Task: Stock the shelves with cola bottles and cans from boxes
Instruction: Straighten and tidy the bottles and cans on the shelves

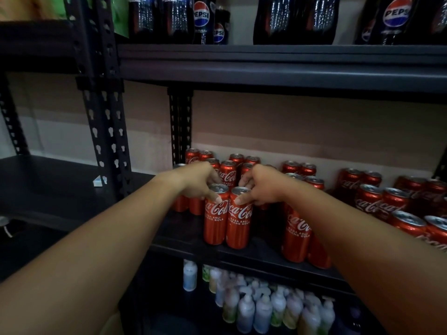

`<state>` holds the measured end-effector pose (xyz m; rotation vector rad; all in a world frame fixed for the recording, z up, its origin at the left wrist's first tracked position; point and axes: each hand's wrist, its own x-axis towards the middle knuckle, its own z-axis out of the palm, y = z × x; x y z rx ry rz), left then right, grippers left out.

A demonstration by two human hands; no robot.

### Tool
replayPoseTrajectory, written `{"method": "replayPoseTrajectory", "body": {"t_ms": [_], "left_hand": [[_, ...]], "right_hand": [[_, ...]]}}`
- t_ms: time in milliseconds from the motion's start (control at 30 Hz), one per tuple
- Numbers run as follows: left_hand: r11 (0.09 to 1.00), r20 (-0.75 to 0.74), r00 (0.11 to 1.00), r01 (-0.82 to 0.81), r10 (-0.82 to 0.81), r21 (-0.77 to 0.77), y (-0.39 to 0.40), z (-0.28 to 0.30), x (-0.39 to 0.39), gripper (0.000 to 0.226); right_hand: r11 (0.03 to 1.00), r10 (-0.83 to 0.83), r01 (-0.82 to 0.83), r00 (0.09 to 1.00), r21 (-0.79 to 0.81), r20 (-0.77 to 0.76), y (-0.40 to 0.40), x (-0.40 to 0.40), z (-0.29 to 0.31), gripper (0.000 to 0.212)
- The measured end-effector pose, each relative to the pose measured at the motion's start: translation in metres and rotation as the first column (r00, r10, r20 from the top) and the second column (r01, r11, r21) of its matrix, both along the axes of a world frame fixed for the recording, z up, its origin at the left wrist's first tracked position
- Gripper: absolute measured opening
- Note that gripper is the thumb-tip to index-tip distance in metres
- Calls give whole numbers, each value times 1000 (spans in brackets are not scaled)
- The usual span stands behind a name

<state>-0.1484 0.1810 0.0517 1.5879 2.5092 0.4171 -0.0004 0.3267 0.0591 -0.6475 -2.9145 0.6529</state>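
Now we pinch two Coca-Cola cans standing side by side, touching, at the middle shelf [183, 235] front: left hand [197, 181] gripping the left can [216, 217], right hand [260, 183] gripping the right can [239, 218].

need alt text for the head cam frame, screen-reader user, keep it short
A person's left hand and right hand each grip the top of an upright red cola can, left can and right can, side by side at the middle shelf front. More cans stand behind and right; cola bottles above.
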Motion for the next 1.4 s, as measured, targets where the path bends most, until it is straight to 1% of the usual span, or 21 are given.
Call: {"method": "replayPoseTrajectory", "body": {"t_ms": [200, 367, 533, 700, 833, 1100, 1200, 1300, 1333, 1400], "left_hand": [[1000, -6, 1000, -13, 13, 15, -6, -1, 6, 56], [998, -5, 999, -45, 45, 45, -7, -5, 10, 62], [996, 15, 998, -58, 57, 75, -6, -10, 11, 65], [997, 21, 998, -53, 52, 58, -3, -8, 9, 69], [997, 14, 998, -55, 54, 50, -3, -8, 8, 71], [998, 1, 999, -36, 36, 54, -2, -7, 7, 69], [999, 45, 999, -23, 21, 48, -2, -4, 3, 71], [996, 213, 977, -6, -13, 89, -1, 0, -4, 70], [993, 253, 967, -8, -22, 117, 0, 2, -5, 65], [983, 247, 969, -25, -21, 180, 4, 6, -11, 48]], "right_hand": [[1000, -6, 7, 1000, 28, -7, -6, 2, -1, 51], [998, 0, 0, 1000, 55, -6, -8, 2, -3, 52], [992, 3, -1, 1000, 125, -15, -9, 2, -5, 54], [995, 5, -3, 1000, 100, -15, -6, 2, -5, 55], [995, 10, -9, 1000, 102, -9, -6, 3, -2, 48], [999, 16, -15, 1000, 46, -15, -5, 4, -1, 49], [999, 30, -30, 1000, 19, 7, -3, 4, 1, 50], [999, 47, -47, 999, -25, 11, 1, 4, 6, 59], [998, 35, -35, 999, -45, -5, 5, 4, 8, 58], [998, -11, 8, 999, -64, -51, 14, 0, 11, 50]]}}
